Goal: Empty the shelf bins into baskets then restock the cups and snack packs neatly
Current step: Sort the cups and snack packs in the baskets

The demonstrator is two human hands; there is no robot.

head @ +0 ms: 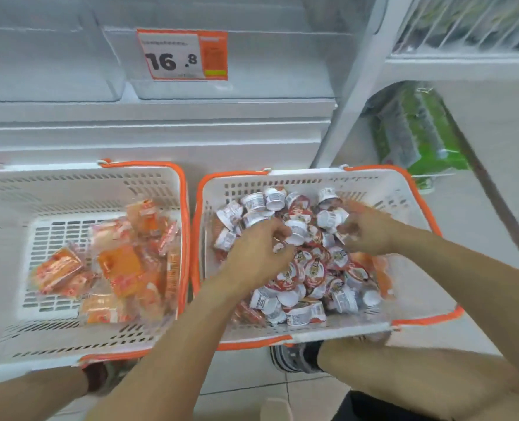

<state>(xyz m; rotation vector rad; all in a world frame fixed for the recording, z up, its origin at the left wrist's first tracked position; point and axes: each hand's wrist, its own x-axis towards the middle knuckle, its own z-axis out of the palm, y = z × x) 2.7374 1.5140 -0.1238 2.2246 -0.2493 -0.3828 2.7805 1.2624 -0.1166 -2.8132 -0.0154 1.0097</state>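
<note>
Two white baskets with orange rims stand on the floor below the shelf. The right basket (404, 189) holds a heap of several small white cups with red foil lids (313, 268). Orange snack packs (121, 262) lie in the left basket (79, 189). My left hand (258, 250) reaches into the cup heap with fingers curled around a cup (296, 233). My right hand (370, 232) is also in the heap, fingers closed on a cup (331, 218). Both hands are blurred by motion.
Two clear shelf bins (54, 65) (252, 71) sit on the white shelf above, the right one carrying an orange price tag (182, 54). A green pack (416, 132) lies under a wire rack at the right. My knees and a shoe (294, 357) are near the baskets.
</note>
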